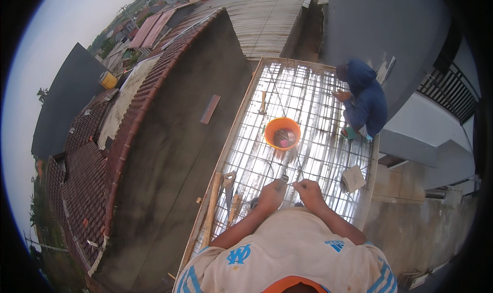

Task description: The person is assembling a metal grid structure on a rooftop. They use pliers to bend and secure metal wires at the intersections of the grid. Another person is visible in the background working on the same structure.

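Note:
My left hand (pixel 272 194) is closed, with a small dark rounded end showing above its fingers; I cannot make out what it is. Close beside it, my right hand (pixel 309 191) is closed in a pinch. Something thin seems to run between the two hands, too small to name. Both hands are over a grid of steel reinforcing bars (pixel 312 113) laid on shiny corrugated metal sheets. Beyond them stands an orange bucket (pixel 283 121) with mixed small items inside.
A handsaw (pixel 228 186) and a wooden plank (pixel 211 211) lie at the left edge. Farther off lies a hammer (pixel 263 103). A pale block (pixel 353 178) sits at right. A co-worker in a navy hood (pixel 367 98) crouches at the far right edge. Beyond the left edge is a drop.

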Demonstrator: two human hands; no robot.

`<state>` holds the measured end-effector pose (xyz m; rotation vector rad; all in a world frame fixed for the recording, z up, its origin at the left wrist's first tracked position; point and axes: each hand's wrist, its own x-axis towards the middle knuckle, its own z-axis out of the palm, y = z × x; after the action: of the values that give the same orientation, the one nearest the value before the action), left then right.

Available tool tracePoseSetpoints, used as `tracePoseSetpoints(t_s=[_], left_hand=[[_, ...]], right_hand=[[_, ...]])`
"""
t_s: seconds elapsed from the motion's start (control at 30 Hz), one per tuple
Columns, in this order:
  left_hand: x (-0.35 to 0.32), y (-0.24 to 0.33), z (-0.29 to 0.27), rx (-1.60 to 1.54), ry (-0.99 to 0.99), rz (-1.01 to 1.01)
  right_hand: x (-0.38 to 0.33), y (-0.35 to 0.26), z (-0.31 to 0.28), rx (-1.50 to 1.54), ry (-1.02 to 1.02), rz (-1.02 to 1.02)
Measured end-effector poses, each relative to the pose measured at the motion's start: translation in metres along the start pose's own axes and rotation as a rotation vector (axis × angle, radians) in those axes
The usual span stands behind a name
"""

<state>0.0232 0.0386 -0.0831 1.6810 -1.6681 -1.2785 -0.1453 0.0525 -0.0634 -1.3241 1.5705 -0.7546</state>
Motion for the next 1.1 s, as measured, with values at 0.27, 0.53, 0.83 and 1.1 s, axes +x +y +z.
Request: tracePoseSetpoints(t_s=[0.27, 0.53, 0.83, 1.1], left_hand=[[0.003, -0.001, -0.014, 0.013, -0.12, 0.018], [0.0, -0.003, -0.014, -0.27, -0.073, -0.077], [0.008, -0.016, -0.015, -0.153, -0.089, -0.107], [0.011, -0.026, -0.01, -0.081, -0.167, -0.033]], right_hand=[[-0.002, 0.009, -0.005, -0.243, -0.038, -0.492], [0.011, 0.015, -0.01, -0.277, -0.09, -0.577], [0.012, 0.007, -0.005, -0.494, -0.133, -0.697], [0.017, 0.001, -0.022, -0.515, -0.151, -0.815]])
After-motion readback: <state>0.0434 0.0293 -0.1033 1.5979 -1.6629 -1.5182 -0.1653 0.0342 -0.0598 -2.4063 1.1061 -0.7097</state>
